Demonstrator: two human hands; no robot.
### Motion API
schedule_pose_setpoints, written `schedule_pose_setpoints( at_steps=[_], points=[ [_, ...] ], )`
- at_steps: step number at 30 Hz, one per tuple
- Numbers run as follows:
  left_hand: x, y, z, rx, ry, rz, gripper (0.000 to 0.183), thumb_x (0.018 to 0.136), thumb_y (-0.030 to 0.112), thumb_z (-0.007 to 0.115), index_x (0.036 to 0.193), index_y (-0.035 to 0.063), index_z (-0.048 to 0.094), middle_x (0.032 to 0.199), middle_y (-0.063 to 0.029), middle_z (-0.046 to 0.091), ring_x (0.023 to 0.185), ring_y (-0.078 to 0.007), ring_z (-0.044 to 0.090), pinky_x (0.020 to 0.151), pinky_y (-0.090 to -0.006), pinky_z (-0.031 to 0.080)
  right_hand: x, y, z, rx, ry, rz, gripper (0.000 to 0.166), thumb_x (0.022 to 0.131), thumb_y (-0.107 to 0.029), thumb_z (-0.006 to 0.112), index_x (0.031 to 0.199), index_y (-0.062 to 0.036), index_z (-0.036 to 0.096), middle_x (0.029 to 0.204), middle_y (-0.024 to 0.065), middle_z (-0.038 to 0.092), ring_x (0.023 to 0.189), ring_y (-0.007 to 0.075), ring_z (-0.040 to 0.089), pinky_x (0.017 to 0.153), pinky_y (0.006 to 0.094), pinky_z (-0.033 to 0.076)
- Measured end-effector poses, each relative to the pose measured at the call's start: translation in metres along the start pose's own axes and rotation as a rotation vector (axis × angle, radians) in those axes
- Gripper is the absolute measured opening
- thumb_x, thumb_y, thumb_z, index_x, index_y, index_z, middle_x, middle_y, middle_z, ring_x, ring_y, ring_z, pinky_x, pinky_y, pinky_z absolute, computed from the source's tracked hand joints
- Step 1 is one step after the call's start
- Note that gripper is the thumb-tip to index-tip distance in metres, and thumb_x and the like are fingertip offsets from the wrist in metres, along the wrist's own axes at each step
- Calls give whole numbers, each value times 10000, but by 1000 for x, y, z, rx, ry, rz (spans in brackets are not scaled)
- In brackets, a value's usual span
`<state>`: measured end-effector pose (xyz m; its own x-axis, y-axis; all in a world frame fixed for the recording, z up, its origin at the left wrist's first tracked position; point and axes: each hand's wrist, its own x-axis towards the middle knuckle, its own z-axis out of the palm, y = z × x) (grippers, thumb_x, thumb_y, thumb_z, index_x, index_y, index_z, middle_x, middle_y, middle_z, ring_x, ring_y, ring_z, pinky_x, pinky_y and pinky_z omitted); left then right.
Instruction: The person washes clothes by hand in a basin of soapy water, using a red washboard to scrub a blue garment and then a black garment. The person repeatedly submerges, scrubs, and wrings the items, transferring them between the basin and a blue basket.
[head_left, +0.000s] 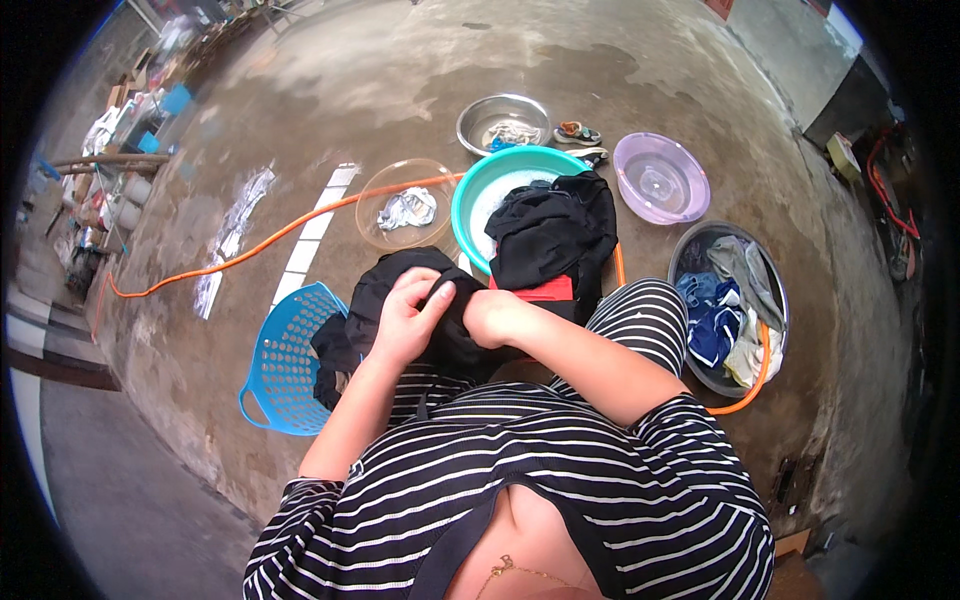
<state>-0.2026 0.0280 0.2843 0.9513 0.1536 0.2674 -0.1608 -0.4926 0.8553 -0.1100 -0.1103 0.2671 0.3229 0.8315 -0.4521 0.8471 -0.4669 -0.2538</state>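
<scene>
A black garment (390, 281) is bunched up over my lap. My left hand (411, 311) grips its folds, thumb on top and fingers curled into the cloth. Close beside it, my right hand (489, 319) reaches into the same dark fabric, its fingers hidden by the folds. Just ahead, a second black cloth heap (551, 225) hangs over the near rim of a teal basin (463, 217) holding sudsy water. Below that heap a flat red piece (536, 288) shows, mostly covered. More dark clothing (330, 352) lies at the mouth of a blue perforated laundry basket (281, 367) on my left.
A clear basin (367, 229) holds pale cloth; a steel basin (465, 131) stands behind. A purple basin (660, 210) and a grey tub (697, 375) of clothes sit to the right. Shoes (577, 135) lie near the basins. An orange hose (285, 236) crosses the wet concrete floor (375, 97).
</scene>
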Motion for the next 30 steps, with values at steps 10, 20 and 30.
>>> schedule_pose_setpoints(
  at_steps=[10, 20, 30],
  points=[
    [-10, -27, -14, 485, 242, -60, 333, 916, 187, 627, 1214, 39, 607, 1305, -151, 566, 1252, -332, 490, 1068, -406, 380, -100, 149, -62, 1010, 1062, 39, 279, 761, 28, 555, 1013, -19, 665, 924, 66, 678, 773, 146, 601, 689, 274, 492],
    [4, 30, -30, 719, 171, -10, 213, 846, 94, 656, 1033, 4, 608, 1132, -165, 611, 1094, -312, 566, 969, -396, 443, -95, 127, -57, 816, 1723, -114, 279, 794, 68, 618, 1040, -58, 659, 1062, 46, 642, 1001, 172, 592, 926, 299, 449],
    [46, 62, 15, -684, 144, -352, 231, 1000, 274, 560, 1089, 79, 646, 965, -1, 674, 835, -62, 613, 717, -221, 488, -82, 31, -51, 515, 1429, -360, 371, 668, 21, 684, 1019, -88, 630, 950, 62, 651, 918, 268, 581, 867, 388, 434]
  ],
)
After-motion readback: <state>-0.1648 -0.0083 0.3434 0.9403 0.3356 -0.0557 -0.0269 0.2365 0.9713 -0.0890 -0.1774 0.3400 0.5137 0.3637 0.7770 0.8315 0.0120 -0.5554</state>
